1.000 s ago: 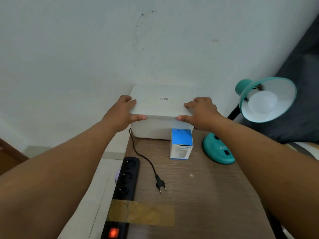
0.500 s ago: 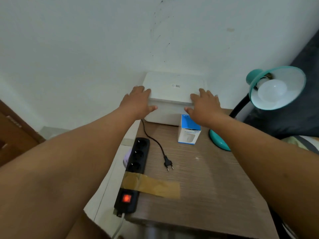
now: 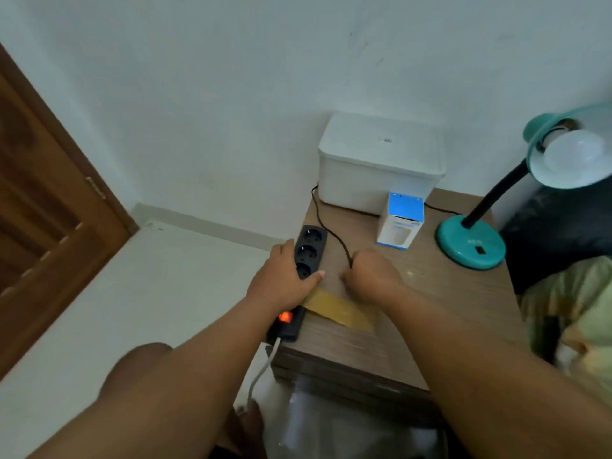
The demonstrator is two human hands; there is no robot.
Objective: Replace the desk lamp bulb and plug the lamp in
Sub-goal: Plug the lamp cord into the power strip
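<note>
A teal desk lamp (image 3: 470,241) stands at the table's right, its shade (image 3: 569,173) tipped toward me with a white bulb (image 3: 574,154) in the socket. Its black cord (image 3: 326,226) runs behind the white box and down to my right hand (image 3: 372,276), which is closed around the plug end; the plug itself is hidden. My left hand (image 3: 281,279) rests on the black power strip (image 3: 308,250), thumb across its nearest socket. The strip's switch (image 3: 285,317) glows red. A blue and white bulb box (image 3: 400,221) stands upright mid-table.
A closed white lidded box (image 3: 381,164) sits against the wall at the back of the wooden table (image 3: 430,313). Yellow tape (image 3: 337,309) holds the strip down. A wooden door (image 3: 43,207) is on the left, dark bedding (image 3: 563,226) on the right.
Both hands left the white box lid and came down to the table's front. My right hand closed on the plug end of the cord; my left hand settled on the power strip.
</note>
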